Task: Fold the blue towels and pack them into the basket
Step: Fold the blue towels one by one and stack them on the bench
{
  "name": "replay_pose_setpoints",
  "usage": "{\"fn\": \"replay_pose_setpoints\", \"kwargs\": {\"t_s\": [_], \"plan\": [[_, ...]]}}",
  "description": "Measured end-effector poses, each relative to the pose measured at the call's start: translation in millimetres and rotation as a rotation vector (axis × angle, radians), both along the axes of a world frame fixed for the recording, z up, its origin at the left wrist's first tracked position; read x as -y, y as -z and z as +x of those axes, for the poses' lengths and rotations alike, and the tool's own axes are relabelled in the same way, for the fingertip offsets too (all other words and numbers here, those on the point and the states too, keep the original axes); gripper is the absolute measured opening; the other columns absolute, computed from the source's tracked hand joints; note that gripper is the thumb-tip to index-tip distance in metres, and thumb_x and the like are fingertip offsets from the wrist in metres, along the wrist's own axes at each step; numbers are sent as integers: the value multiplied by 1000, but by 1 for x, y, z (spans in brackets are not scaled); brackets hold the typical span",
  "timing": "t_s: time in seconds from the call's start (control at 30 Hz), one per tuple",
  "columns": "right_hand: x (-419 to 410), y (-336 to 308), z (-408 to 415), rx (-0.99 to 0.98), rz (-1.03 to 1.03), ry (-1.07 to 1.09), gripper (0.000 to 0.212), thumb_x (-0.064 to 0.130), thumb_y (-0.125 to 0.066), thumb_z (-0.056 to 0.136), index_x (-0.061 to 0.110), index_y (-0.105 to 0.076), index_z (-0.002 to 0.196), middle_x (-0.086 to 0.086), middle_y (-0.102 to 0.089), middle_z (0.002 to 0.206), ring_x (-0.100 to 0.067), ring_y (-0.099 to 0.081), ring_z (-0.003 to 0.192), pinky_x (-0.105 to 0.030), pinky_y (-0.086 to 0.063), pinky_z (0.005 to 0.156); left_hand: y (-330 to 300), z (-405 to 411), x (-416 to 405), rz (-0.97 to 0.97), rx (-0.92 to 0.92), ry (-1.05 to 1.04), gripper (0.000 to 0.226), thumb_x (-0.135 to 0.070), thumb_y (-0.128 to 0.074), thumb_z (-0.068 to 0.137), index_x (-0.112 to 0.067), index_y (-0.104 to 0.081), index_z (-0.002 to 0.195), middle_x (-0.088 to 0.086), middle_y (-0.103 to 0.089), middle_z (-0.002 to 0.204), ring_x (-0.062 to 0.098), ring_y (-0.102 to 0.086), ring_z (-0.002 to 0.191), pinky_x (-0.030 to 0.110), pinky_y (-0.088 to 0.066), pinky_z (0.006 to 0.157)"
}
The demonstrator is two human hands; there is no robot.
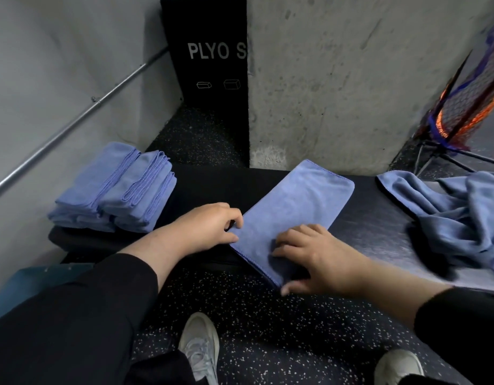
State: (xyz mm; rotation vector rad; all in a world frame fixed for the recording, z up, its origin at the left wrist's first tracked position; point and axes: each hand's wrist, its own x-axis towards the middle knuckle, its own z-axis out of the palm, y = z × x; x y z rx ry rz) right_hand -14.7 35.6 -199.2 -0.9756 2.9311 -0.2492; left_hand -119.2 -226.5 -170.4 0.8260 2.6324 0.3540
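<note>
A half-folded blue towel (pixel 293 207) lies slantwise on the black bench (pixel 212 187), a long strip running from near me to the far right. My left hand (pixel 209 226) pinches its near-left corner between thumb and fingers. My right hand (pixel 315 257) rests on the near end, fingers curled on the cloth and thumb at the front edge. Two stacks of folded blue towels (pixel 115 190) sit on the bench's left end. A heap of unfolded blue towels (pixel 462 212) lies at the right. No basket is in view.
A concrete pillar (pixel 351 79) rises just behind the bench, with a black plyo box (pixel 209 56) to its left. A metal rail (pixel 73 120) runs along the left wall. An orange and blue net frame (pixel 468 101) stands at the far right. My shoes (pixel 201 348) are on the speckled floor.
</note>
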Motion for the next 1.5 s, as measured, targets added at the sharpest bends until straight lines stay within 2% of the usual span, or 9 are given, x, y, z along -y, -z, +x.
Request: {"fn": "replay_pose_setpoints", "kwargs": {"t_s": [0.2, 0.4, 0.5, 0.63, 0.77, 0.93, 1.07, 1.2, 1.5], "plan": [[25, 11, 17, -133, -47, 147, 41, 36, -53, 77, 23, -62, 115, 6, -60, 119, -19, -59, 106, -36, -47, 93, 1, 6, 5, 56, -80, 95, 27, -55, -64, 90, -41, -61, 113, -21, -47, 109, 2, -48, 104, 30, -42, 96], [20, -16, 13, 153, -407, 481, 8, 32, -48, 100, 28, -52, 94, 8, -58, 73, -10, -51, 65, -33, -43, 61, -2, 18, -5, 16, -73, 197, 72, -73, -61, 82, -37, -48, 144, -19, -32, 151, 1, -19, 144, 30, -15, 120], [4, -23, 14, 255, -558, 534, 15, 34, -48, 102, 27, -52, 89, 2, -54, 63, -6, -42, 54, -28, -37, 54, 1, 16, -9, 38, -109, 190, 51, -50, -68, 89, -31, -56, 135, -16, -36, 153, 3, -16, 148, 33, -13, 122], [-14, -35, 18, 261, -580, 572, 22, 37, -49, 100, 22, -53, 85, -2, -58, 67, -7, -45, 59, -40, -46, 63, -9, 19, -15, 269, 46, 69, 14, -27, -67, 94, -25, -71, 107, -22, -55, 134, -6, -39, 135, 20, -29, 108], [-40, -50, 20, 312, -577, 577, 24, 43, -50, 96, 22, -58, 86, -2, -68, 80, -14, -60, 75, -44, -50, 80, -32, 29, -32, 421, 254, 16, 19, -21, -63, 91, -6, -57, 81, -6, -52, 71, 8, -47, 68, 34, -39, 68], [-56, -48, 17, 345, -551, 658, 20, 32, -52, 100, 25, -61, 83, 15, -67, 75, -2, -58, 73, -23, -46, 70, -30, 33, -55, 510, 327, -104, 15, -20, -62, 96, -15, -67, 83, -12, -63, 74, 3, -55, 72, 30, -45, 75], [-61, -38, -5, 339, -549, 805, 29, 38, -51, 98, 14, -55, 84, 0, -66, 73, -21, -66, 70, -40, -56, 69, -23, 19, -72, 555, 367, -306, 17, -26, -56, 99, -20, -72, 101, -3, -76, 99, 14, -71, 96, 40, -55, 92], [-59, -37, -25, 328, -503, 862, 34, 41, -46, 100, 12, -49, 82, -5, -65, 75, -22, -66, 52, -38, -56, 56, -12, 5, -85, 457, 325, -407, 24, -30, -50, 98, -12, -65, 103, 11, -74, 99, 30, -72, 89, 52, -61, 79], [-63, -16, -42, 99, -203, 998, 38, 59, -52, 92, 21, -48, 95, -1, -62, 95, -30, -61, 92, -38, -45, 71, -2, -12, -91, 123, -233, -344, 25, -41, -54, 100, -26, -51, 120, -8, -56, 94, 13, -56, 80, 34, -45, 65]]}}
